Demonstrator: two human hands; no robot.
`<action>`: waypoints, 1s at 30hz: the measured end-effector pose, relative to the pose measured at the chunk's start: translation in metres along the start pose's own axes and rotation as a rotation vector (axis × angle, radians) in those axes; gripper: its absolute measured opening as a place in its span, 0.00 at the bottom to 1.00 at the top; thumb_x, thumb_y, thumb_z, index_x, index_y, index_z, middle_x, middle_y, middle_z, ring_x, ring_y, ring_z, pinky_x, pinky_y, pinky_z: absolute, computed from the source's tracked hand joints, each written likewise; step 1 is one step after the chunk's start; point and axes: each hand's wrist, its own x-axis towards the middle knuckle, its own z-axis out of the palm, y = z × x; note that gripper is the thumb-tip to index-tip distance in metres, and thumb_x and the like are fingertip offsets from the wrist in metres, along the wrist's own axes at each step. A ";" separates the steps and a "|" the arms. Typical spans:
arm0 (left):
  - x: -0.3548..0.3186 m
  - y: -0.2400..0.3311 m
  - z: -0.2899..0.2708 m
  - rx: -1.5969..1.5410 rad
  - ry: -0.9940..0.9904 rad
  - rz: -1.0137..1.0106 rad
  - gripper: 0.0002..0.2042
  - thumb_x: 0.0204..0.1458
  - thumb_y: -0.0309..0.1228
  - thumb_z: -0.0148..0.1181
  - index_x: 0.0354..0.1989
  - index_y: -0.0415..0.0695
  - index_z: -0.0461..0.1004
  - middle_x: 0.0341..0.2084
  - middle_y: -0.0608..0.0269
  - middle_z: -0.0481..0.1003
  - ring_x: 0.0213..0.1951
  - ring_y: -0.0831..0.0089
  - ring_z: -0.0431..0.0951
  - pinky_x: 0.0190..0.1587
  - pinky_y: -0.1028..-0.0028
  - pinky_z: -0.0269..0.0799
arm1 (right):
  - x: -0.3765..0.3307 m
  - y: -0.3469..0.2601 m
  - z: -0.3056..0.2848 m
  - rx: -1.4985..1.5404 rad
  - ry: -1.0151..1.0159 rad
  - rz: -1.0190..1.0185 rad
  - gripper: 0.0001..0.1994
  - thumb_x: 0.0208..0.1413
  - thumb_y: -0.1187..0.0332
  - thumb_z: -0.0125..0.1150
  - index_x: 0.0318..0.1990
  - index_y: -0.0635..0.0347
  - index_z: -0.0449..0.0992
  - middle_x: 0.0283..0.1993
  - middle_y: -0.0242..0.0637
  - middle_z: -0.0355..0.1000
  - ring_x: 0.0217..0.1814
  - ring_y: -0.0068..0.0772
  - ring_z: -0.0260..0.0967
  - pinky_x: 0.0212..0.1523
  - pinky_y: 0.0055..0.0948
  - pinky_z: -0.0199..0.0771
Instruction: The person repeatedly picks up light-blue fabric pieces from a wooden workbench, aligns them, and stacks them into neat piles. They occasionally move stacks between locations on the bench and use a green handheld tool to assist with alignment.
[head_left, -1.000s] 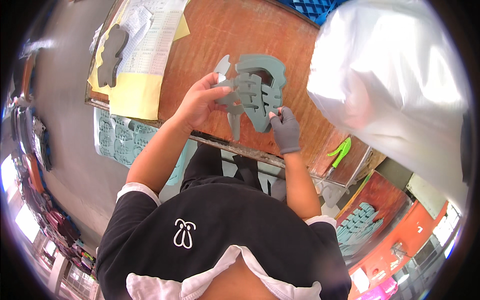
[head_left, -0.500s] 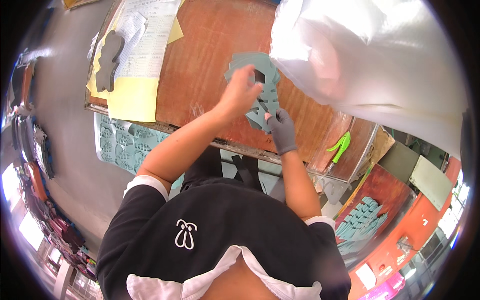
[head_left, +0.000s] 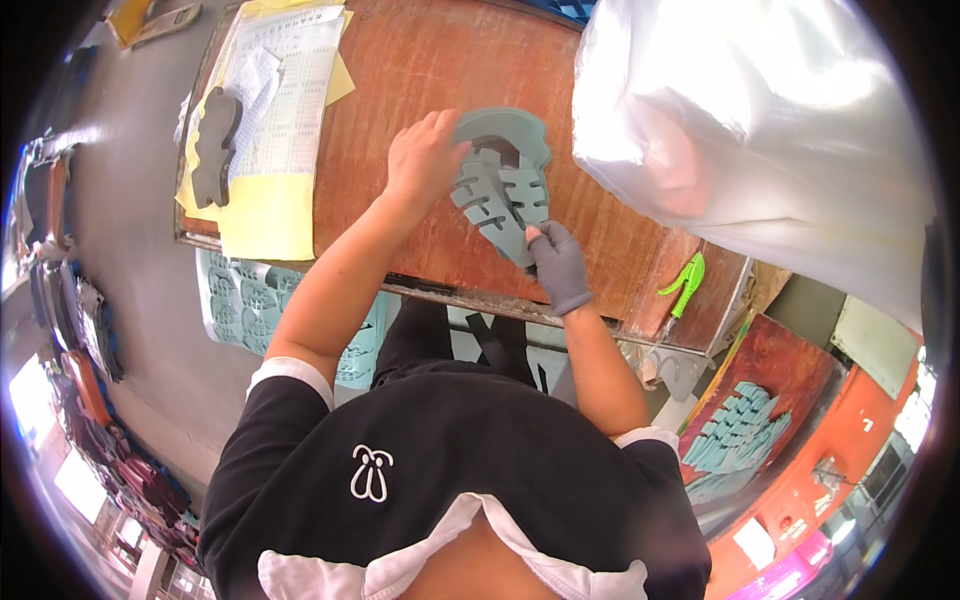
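A flat, pale teal cut-out piece point(head_left: 520, 190) with rows of slots and a curved upper band is held over the wooden table. It looks like a slotted shoe upper; layered edges suggest more than one piece, but I cannot tell how many. My bare left hand point(head_left: 424, 160) is at its upper left edge, thumb and fingertips closed on the band. My right hand point(head_left: 560, 266), in a grey glove with a bare thumb tip, pinches the narrow lower end. The glove hides the fingers behind the piece.
On the table point(head_left: 400, 80), yellow and printed papers point(head_left: 270, 190) lie left under a dark wavy-edged piece point(head_left: 216, 150). Bulky clear plastic point(head_left: 740, 110) covers the right. Green-handled snips point(head_left: 684, 285) lie near the right edge. Teal pieces point(head_left: 740, 430) are piled lower right; a teal crate point(head_left: 245, 300) stands lower left.
My left hand has moved left from over the middle of the teal piece to its upper left edge. The slots and band show more fully. My right hand keeps its pinch.
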 end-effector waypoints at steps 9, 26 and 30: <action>0.050 -0.007 0.017 0.072 -0.261 0.193 0.22 0.43 0.39 0.62 0.46 0.43 0.70 0.42 0.55 0.74 0.48 0.59 0.73 0.50 0.63 0.67 | 0.002 0.032 -0.005 -0.604 0.232 -0.192 0.18 0.54 0.58 0.62 0.42 0.63 0.68 0.30 0.35 0.69 0.30 0.29 0.67 0.33 0.29 0.69; -0.053 -0.007 0.028 -1.109 0.088 -0.969 0.23 0.55 0.38 0.53 0.57 0.41 0.59 0.46 0.57 0.68 0.47 0.70 0.69 0.49 0.65 0.68 | 0.005 0.057 0.022 -0.155 0.398 -0.383 0.43 0.56 0.55 0.60 0.66 0.79 0.43 0.68 0.61 0.47 0.71 0.51 0.44 0.69 0.38 0.46; -0.100 0.067 0.071 -1.351 -0.039 -0.995 0.15 0.58 0.38 0.50 0.50 0.46 0.63 0.40 0.64 0.70 0.40 0.71 0.70 0.40 0.68 0.69 | 0.022 0.051 0.046 -0.445 0.345 -0.458 0.38 0.60 0.58 0.53 0.66 0.78 0.43 0.70 0.64 0.42 0.74 0.53 0.39 0.71 0.40 0.39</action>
